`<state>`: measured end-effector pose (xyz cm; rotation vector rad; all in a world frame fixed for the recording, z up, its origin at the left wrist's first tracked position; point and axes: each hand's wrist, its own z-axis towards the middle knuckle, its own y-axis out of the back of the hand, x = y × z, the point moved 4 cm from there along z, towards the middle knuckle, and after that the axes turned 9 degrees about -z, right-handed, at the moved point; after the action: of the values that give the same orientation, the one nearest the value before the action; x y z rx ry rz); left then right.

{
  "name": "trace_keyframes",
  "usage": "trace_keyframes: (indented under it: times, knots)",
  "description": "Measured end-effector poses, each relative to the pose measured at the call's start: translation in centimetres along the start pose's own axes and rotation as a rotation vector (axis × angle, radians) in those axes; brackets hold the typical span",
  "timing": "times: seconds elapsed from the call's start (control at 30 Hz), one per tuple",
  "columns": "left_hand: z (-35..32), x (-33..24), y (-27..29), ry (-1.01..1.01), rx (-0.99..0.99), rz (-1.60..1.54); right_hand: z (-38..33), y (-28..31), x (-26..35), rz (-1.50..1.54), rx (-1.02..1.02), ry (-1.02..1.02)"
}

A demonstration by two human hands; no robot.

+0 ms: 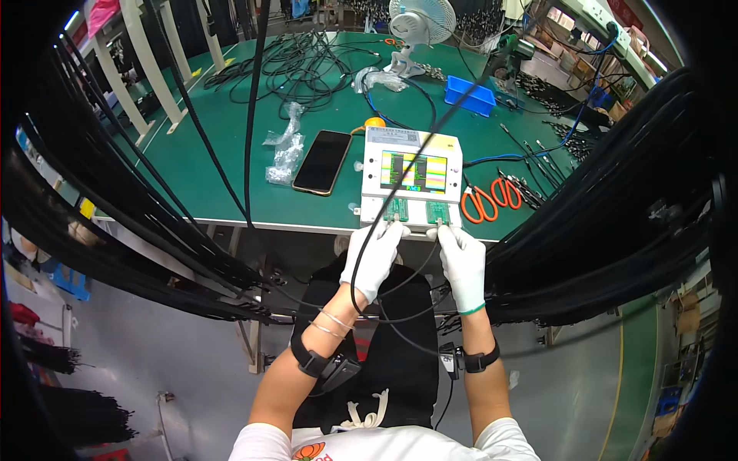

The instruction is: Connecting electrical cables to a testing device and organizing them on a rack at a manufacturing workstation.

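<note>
A white cable tester (450,146) with a lit colour screen stands at the table's front edge. Two green circuit boards sit on its front ledge, a left board (397,207) and a right board (438,210). My left hand (373,260), in a white glove, pinches a cable connector at the left board. My right hand (464,266), also gloved, is closed on another cable connector (440,222) at the right board. How far each connector sits in its board is too small to tell. A black cable (416,313) hangs in loops below my hands.
On the green table (223,180) are a dark phone (323,162), clear plastic bags (287,150), orange-handled scissors (478,204), a blue bin (470,96), a fan (419,23) and tangled black cables (296,73). Thick hanging cable bundles (607,207) flank me on both sides.
</note>
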<state>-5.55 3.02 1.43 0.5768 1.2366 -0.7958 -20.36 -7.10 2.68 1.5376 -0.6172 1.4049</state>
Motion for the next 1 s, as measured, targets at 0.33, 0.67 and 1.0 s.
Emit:
trace_keyframes:
  times: [0.33,0.67,1.0]
  knots:
    - [-1.7,0.2,-1.8,0.156,-0.105,-0.15,-0.5,-0.3,0.3,-0.154,-0.018,0.191]
    - [-2.3,0.6,-1.8,0.426,0.075,-0.523,-2.0,1.6,0.8,-0.206,-0.123,0.172]
    - [-1.4,1.9,-2.5,0.542,0.149,-1.087,-1.3,0.6,-0.1,0.201,0.123,-0.239]
